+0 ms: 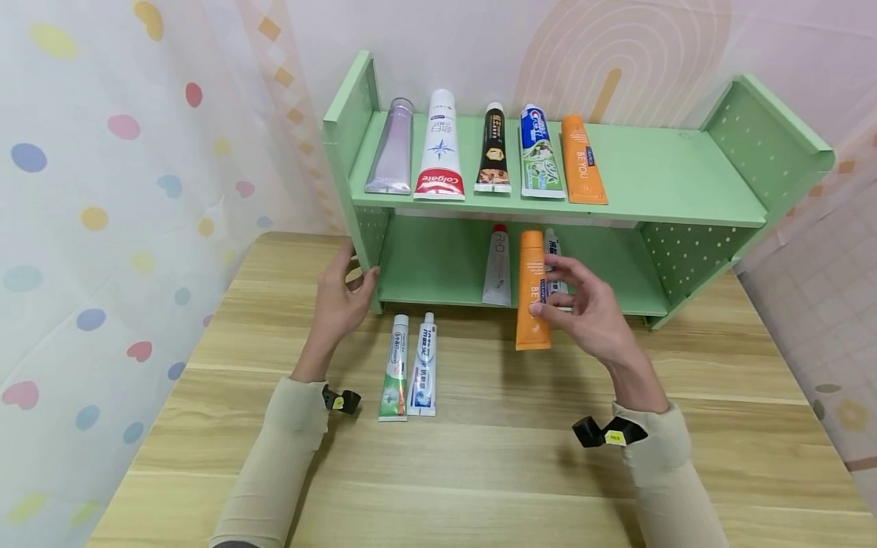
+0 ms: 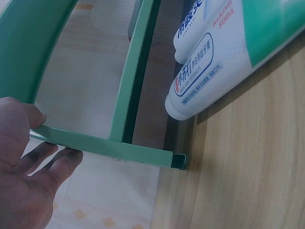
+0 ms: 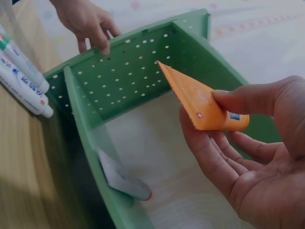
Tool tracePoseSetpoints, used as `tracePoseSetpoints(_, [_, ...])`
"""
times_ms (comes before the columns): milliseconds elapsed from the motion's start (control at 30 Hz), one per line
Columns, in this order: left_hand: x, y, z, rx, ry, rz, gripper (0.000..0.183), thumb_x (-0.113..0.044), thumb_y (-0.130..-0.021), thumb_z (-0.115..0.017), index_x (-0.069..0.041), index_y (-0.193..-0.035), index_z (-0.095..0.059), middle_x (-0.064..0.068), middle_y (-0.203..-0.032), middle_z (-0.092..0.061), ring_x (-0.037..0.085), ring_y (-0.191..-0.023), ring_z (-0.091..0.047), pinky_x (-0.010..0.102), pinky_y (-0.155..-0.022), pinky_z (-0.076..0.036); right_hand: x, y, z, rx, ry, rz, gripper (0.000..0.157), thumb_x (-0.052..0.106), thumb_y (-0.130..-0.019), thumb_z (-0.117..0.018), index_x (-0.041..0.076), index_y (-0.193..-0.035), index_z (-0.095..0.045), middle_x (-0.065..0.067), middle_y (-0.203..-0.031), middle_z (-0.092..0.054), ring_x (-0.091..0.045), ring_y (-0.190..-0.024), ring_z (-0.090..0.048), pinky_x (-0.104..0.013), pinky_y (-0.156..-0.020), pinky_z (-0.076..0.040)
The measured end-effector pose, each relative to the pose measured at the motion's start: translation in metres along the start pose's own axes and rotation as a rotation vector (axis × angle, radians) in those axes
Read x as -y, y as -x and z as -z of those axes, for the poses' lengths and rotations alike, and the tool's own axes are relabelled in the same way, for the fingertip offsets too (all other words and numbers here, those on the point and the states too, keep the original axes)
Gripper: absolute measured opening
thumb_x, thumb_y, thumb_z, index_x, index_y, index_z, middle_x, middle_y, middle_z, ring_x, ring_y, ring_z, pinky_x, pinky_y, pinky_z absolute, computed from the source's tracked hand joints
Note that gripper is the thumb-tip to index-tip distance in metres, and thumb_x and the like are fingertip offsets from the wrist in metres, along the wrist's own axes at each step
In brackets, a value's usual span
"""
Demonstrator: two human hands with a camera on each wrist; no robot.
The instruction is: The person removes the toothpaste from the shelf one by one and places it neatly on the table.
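My right hand [image 1: 594,313] holds an orange toothpaste tube [image 1: 530,266] between thumb and fingers, cap end up, in front of the lower board of a green two-tier shelf [image 1: 678,171]. In the right wrist view the tube's flat crimped end [image 3: 178,98] points away from the palm. My left hand [image 1: 340,301] grips the front edge of the shelf's left side panel [image 2: 95,143], thumb on one side and fingers on the other. On the lower board lie a grey tube with a red cap [image 1: 498,266] and a white-and-blue tube [image 1: 553,247], partly hidden behind the right hand and orange tube.
Along the upper board lie a lilac tube [image 1: 393,152], a white-and-red Colgate tube [image 1: 441,148], a black tube [image 1: 493,148], a blue-and-green tube [image 1: 541,156] and another orange tube [image 1: 583,164]. A white-and-green tube [image 1: 394,373] and a white-and-blue tube [image 1: 424,365] lie on the wooden table [image 1: 479,479].
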State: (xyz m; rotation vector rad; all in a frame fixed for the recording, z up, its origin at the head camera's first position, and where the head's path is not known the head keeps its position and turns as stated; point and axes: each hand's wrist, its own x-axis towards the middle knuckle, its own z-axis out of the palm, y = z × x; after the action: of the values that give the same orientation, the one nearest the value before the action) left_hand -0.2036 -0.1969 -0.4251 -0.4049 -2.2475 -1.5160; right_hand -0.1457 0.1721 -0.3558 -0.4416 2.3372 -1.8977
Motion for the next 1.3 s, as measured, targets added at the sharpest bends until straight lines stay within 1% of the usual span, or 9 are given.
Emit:
tracePoseSetpoints(133, [0.005,0.000,0.001,0.002,0.022,-0.010,0.053,0.001,-0.098,-0.062,-0.002,-0.149,-0.048,0.026,-0.138,-0.058,0.044,-0.123,-0.064,0.030,-0.096,-0.060,-0.005,-0.003,-0.004,0.012,0.009,-0.018,0.069,-0.008,-0.090,-0.070,0.006,-0.152,-0.043,-0.010,-0.129,-0.053,-0.010,-0.085,-0.071,-0.023,-0.075,-0.067])
tracePoseSetpoints(267, [0.006,-0.001,0.001,0.003,0.028,-0.016,0.053,0.001,-0.098,-0.062,-0.001,-0.148,-0.048,0.027,-0.137,-0.058,0.045,-0.123,-0.063,0.031,-0.096,-0.060,-0.010,-0.005,-0.007,0.024,0.016,-0.036,0.069,-0.008,-0.090,-0.070,0.007,-0.152,-0.042,-0.012,-0.131,-0.053,-0.009,-0.085,-0.072,-0.021,-0.075,-0.065])
tracePoseSetpoints(433, [0.005,0.000,0.000,0.003,0.013,-0.006,0.053,0.002,-0.098,-0.062,0.000,-0.149,-0.047,0.027,-0.138,-0.057,0.045,-0.123,-0.063,0.032,-0.096,-0.060,-0.015,-0.007,-0.011,0.042,0.012,-0.071,0.071,-0.007,-0.090,-0.070,0.009,-0.153,-0.041,-0.015,-0.134,-0.052,-0.010,-0.088,-0.072,-0.021,-0.077,-0.065])
tracePoseSetpoints(567, [-0.003,0.000,-0.001,0.001,0.009,0.010,0.053,0.005,-0.098,-0.060,0.004,-0.148,-0.046,0.032,-0.138,-0.056,0.049,-0.123,-0.062,0.037,-0.097,-0.060,-0.019,-0.008,-0.016,0.063,0.005,-0.082,0.071,-0.006,-0.090,-0.071,0.009,-0.153,-0.041,-0.017,-0.132,-0.052,-0.012,-0.088,-0.073,-0.022,-0.076,-0.065])
tracePoseSetpoints(700, [-0.019,0.002,-0.001,0.002,0.010,0.018,0.051,0.008,-0.097,-0.057,0.009,-0.147,-0.044,0.036,-0.136,-0.054,0.053,-0.123,-0.060,0.043,-0.098,-0.060,-0.022,-0.009,-0.021,0.090,-0.011,-0.080,0.070,-0.006,-0.090,-0.071,0.007,-0.152,-0.041,-0.018,-0.131,-0.053,-0.014,-0.086,-0.072,-0.024,-0.074,-0.066])
tracePoseSetpoints(800, [-0.028,0.003,0.000,0.006,0.007,0.010,0.052,0.008,-0.097,-0.056,0.011,-0.147,-0.043,0.038,-0.137,-0.053,0.056,-0.122,-0.059,0.045,-0.099,-0.059,-0.024,-0.010,-0.025,0.105,-0.015,-0.082,0.070,-0.006,-0.089,-0.071,0.007,-0.152,-0.042,-0.020,-0.130,-0.054,-0.015,-0.086,-0.072,-0.026,-0.074,-0.067])
tracePoseSetpoints(867, [-0.030,0.004,0.001,0.006,0.006,0.006,0.052,0.008,-0.097,-0.056,0.011,-0.148,-0.042,0.037,-0.137,-0.053,0.056,-0.122,-0.059,0.045,-0.099,-0.059,-0.027,-0.010,-0.028,0.112,-0.014,-0.089,0.071,-0.006,-0.089,-0.071,0.007,-0.152,-0.041,-0.021,-0.130,-0.054,-0.017,-0.086,-0.072,-0.027,-0.074,-0.067])
tracePoseSetpoints(1100, [-0.026,0.004,0.001,0.002,0.001,0.013,0.054,0.007,-0.097,-0.057,0.007,-0.150,-0.042,0.034,-0.139,-0.054,0.052,-0.124,-0.060,0.039,-0.099,-0.059,-0.033,-0.011,-0.038,0.135,-0.031,-0.108,0.073,-0.006,-0.089,-0.070,0.006,-0.154,-0.038,-0.022,-0.131,-0.053,-0.018,-0.084,-0.073,-0.028,-0.074,-0.066])
tracePoseSetpoints(1300, [-0.029,0.004,0.001,0.005,0.004,0.017,0.054,0.008,-0.097,-0.057,0.008,-0.149,-0.042,0.035,-0.140,-0.053,0.052,-0.124,-0.060,0.041,-0.099,-0.059,-0.041,-0.010,-0.046,0.155,-0.039,-0.122,0.073,-0.006,-0.090,-0.069,0.005,-0.154,-0.037,-0.024,-0.131,-0.055,-0.018,-0.083,-0.073,-0.026,-0.074,-0.066])
